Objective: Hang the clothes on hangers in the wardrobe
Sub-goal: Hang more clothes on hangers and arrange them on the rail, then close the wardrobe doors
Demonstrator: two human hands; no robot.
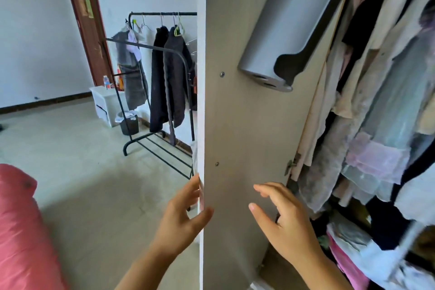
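The wardrobe door (237, 125) stands open edge-on in front of me, its beige inner face turned to the right. My left hand (182, 215) holds the door's front edge, fingers behind it and thumb on the inner face. My right hand (286, 223) hovers open in front of the inner face, fingers spread and holding nothing. Inside the wardrobe on the right, many hanging clothes (376, 106) are packed tightly together. Folded clothes (357, 256) lie piled below them.
A grey rolled object (296, 19) juts out of the wardrobe's top. A black clothes rack (162, 77) with dark coats stands across the room, beside a white drawer unit (106, 103) and a bin (128, 122). Red bedding (21, 231) lies at bottom left.
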